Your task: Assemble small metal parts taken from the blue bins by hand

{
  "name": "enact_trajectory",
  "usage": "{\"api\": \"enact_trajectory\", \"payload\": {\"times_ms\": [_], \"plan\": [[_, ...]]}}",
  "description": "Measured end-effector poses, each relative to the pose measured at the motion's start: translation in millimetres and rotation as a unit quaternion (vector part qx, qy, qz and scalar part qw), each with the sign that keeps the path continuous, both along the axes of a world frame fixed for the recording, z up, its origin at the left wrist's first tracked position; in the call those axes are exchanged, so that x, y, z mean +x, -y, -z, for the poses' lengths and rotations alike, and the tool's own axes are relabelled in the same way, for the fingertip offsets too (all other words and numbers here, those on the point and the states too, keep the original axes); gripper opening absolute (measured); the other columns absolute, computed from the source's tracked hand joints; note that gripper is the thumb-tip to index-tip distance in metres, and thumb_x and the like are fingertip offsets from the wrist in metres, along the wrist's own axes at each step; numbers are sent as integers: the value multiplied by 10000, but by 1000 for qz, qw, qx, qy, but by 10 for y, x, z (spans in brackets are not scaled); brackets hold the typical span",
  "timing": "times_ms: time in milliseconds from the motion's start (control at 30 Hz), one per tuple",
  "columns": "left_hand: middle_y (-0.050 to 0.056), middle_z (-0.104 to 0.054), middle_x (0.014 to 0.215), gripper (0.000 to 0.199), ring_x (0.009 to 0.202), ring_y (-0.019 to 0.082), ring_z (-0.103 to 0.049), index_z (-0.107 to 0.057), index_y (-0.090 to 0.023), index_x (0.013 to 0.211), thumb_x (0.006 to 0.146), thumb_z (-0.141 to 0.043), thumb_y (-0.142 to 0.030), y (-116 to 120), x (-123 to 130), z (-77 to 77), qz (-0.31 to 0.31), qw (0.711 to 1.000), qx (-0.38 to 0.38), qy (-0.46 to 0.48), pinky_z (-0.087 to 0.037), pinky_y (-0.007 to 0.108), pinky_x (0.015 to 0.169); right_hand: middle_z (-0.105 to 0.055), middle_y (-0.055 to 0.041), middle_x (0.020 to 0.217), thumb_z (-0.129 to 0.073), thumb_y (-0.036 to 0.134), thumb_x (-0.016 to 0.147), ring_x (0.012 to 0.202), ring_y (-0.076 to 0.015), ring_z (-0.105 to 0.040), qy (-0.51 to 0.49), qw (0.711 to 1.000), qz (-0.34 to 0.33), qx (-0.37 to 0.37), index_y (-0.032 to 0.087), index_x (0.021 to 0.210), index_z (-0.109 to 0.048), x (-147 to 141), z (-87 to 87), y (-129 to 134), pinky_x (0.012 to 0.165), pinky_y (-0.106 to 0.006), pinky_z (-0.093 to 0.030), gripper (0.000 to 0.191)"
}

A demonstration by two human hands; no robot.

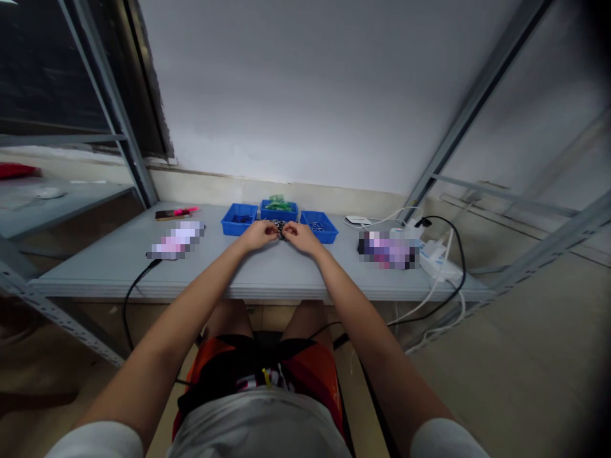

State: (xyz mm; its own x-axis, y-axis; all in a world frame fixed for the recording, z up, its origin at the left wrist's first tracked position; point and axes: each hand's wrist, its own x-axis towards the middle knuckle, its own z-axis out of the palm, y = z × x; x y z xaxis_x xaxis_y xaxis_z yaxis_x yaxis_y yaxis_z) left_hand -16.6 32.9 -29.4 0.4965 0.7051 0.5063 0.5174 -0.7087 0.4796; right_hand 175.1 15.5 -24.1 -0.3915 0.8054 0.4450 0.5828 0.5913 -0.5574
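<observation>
The small dark and silvery parts (280, 229) lie in a cluster on the counter (277, 273), between the person's two hands and just in front of the middle blue tray (265, 212). The left hand (260, 235) and the right hand (301, 237) meet over them from either side, fingers curled inward and fingertips at the parts; each grip is drawn in, but whether it pinches a piece cannot be told. Around the hands, the left blue tray (231, 228) holds dark pieces, the middle one bright green items (279, 204), and the right blue tray (329, 237) thin, dark and pale pieces. Farther left lie a blurred-out device (176, 240) with a black cable (126, 305) and, behind it, a dark flat object (167, 215) with a pink item (186, 210) on it. Farther right, another blurred-out device (389, 250) lies near a white power strip (443, 267) with plugs and cables
</observation>
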Motion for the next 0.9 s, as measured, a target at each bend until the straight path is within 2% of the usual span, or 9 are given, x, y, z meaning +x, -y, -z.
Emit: {"api": "enact_trajectory", "payload": {"times_ms": [133, 233, 400, 733, 900], "plan": [[58, -654, 778, 243, 706, 159, -558, -691, -119, 862, 775, -572, -312, 50, 2, -50, -23, 999, 17, 25, -421, 259, 660, -624, -16, 748, -520, 263, 824, 664, -116, -511, 14, 1000, -18, -7, 146, 866, -645, 9, 18, -4, 654, -223, -366, 177], [62, -651, 778, 251, 709, 160, -561, -692, -126, 855, 792, -577, -340, 69, 21, -58, -1, 999, 32, 15, -420, 265, 662, -632, -16, 760, -513, 235, 830, 667, -114, -504, 41, 998, -43, -16, 144, 883, -652, -2, 40, -1, 662, -222, -361, 175], [56, -661, 785, 256, 697, 149, -561, -693, -126, 868, 779, -587, -341, 66, 33, -41, 26, 1000, 4, 2, -420, 253, 652, -632, -16, 766, -507, 195, 828, 683, -116, -506, 65, 995, -71, -11, 132, 860, -652, -14, 67, -11, 672, -218, -354, 161], [53, -658, 760, 269, 677, 152, -551, -695, -131, 884, 764, -558, -329, 19, 1, -22, 8, 1000, 12, 6, -415, 258, 640, -633, -24, 757, -515, 216, 847, 662, -118, -508, 77, 997, -30, 3, 138, 907, -653, -16, 55, -11, 654, -220, -346, 170], [43, -664, 732, 244, 661, 152, -551, -688, -127, 836, 722, -548, -292, -15, -22, -13, -31, 999, -16, 4, -409, 244, 606, -639, -16, 744, -513, 264, 855, 662, -117, -527, 29, 999, 2, 20, 155, 877, -661, -12, 27, -14, 655, -220, -362, 185]]}}
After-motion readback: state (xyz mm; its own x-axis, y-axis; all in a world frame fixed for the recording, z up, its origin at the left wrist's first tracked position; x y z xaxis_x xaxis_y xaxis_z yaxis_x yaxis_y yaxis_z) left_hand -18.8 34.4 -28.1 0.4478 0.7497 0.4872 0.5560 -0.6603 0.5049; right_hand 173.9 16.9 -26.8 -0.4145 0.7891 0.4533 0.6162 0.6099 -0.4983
